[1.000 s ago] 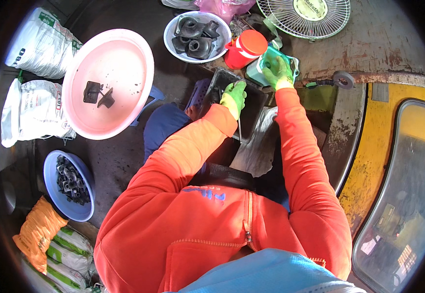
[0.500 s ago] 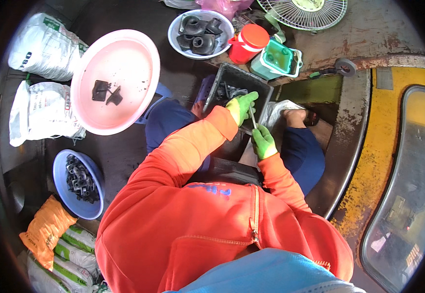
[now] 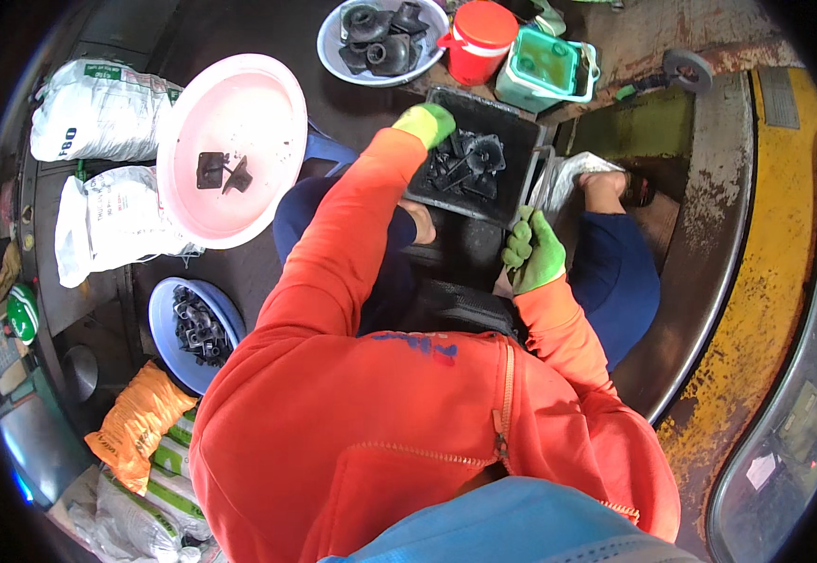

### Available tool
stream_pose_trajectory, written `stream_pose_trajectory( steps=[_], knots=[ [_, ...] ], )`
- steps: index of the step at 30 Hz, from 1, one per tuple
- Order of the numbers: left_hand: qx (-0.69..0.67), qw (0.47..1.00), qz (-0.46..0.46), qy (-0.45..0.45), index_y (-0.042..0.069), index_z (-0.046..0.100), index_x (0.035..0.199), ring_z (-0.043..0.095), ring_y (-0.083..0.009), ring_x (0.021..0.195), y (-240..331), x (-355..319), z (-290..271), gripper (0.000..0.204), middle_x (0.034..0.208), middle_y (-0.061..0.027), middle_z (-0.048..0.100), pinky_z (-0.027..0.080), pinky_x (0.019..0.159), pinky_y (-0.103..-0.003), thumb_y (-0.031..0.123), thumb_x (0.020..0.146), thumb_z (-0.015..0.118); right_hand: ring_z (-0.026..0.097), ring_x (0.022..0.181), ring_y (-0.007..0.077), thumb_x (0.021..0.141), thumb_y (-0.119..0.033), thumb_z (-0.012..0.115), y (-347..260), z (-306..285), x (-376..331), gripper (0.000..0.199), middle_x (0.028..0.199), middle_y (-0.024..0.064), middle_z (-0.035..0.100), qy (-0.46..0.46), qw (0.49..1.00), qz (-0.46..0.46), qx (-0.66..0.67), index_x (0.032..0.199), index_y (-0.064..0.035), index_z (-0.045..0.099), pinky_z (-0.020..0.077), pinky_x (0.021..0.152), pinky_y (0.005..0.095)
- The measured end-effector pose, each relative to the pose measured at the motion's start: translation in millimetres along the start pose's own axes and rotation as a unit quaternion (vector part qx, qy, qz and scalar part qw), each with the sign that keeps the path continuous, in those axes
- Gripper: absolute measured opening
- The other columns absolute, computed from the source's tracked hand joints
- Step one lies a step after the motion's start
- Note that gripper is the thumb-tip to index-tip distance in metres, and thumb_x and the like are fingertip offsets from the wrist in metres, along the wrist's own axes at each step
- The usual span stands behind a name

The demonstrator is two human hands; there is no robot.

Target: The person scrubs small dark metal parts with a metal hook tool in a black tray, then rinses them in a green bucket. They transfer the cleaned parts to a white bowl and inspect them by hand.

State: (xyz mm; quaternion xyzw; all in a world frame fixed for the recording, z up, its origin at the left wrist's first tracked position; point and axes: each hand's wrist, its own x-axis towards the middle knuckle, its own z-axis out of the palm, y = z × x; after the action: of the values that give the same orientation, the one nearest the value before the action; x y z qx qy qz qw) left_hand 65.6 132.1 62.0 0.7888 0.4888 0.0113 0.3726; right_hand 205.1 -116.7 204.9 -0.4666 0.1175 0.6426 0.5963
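Note:
My left hand, in a yellow-green glove, is at the far left side of a black rectangular bin. Its fingers point inward over the rim and are partly hidden, so what they hold, if anything, does not show. Inside the bin lies a heap of black moulded parts, some with square flanges. Near the bin's front right corner my right hand, gloved alike, has its fingers curled closed round a thin metal tool, mostly hidden by the hand and hard to tell from the bin's pale edge.
Left stands a pink basin with two black pieces. A blue basin of small black parts sits nearer. Beyond the bin are a pale basin of larger black parts, a red jug and a green tub. White sacks line the left.
My hands have parted: the left moved away to the bin's far left side, the right drew back towards me. More of the heap in the bin shows. The view has shifted slightly.

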Motion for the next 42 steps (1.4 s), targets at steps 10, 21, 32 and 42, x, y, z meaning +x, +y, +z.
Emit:
stream_pose_trajectory(
  steps=[10, 21, 32, 42],
  knots=[
    [0.482, 0.858, 0.174, -0.017, 0.018, 0.069, 0.102, 0.053, -0.0251, 0.107, 21, 21, 99, 0.027, 0.101, -0.001, 0.06, 0.043, 0.082, -0.038, 0.016, 0.078, 0.058, 0.033, 0.047, 0.0074, 0.098, -0.03, 0.043, -3, 2, -23, 0.023, 0.066, -0.0036, 0.042, -0.005, 1.0, 0.022, 0.019, 0.099, -0.0103, 0.055, 0.028, 0.043, 0.0226],
    [0.285, 0.947, 0.131, -0.063, 0.017, 0.069, 0.105, 0.056, -0.0273, 0.107, 37, 24, 55, 0.026, 0.114, -0.0076, 0.061, 0.047, 0.087, -0.041, 0.026, 0.084, 0.056, 0.039, 0.049, 0.0096, 0.094, -0.031, 0.05, 4, -4, -16, 0.021, 0.066, -0.0023, 0.048, -0.037, 0.998, 0.028, -0.035, 0.099, -0.0112, 0.055, 0.0312, 0.045, 0.0234],
    [-0.459, 0.845, -0.25, -0.113, 0.006, 0.063, 0.084, 0.054, -0.0166, 0.058, -75, -97, 29, 0.029, 0.068, -0.0057, 0.059, 0.043, 0.051, -0.031, 0.034, 0.085, 0.062, 0.052, 0.064, 0.0163, 0.091, -0.041, 0.051, 72, -37, 53, 0.036, 0.074, 0.0041, 0.059, -0.046, 0.895, -0.09, -0.433, 0.096, -0.0071, 0.061, 0.0427, 0.06, 0.0302],
    [-0.099, 0.971, -0.179, 0.123, 0.009, 0.057, 0.122, 0.048, -0.0339, 0.119, -94, -98, 48, 0.062, 0.126, -0.0162, 0.055, 0.04, 0.1, -0.04, 0.038, 0.07, 0.071, 0.054, 0.106, 0.0417, 0.09, -0.049, 0.042, 97, -81, 105, 0.049, 0.106, 0.0232, 0.061, -0.073, 0.691, -0.165, -0.7, 0.103, -0.0062, 0.061, 0.0419, 0.087, 0.0432]
  ],
)
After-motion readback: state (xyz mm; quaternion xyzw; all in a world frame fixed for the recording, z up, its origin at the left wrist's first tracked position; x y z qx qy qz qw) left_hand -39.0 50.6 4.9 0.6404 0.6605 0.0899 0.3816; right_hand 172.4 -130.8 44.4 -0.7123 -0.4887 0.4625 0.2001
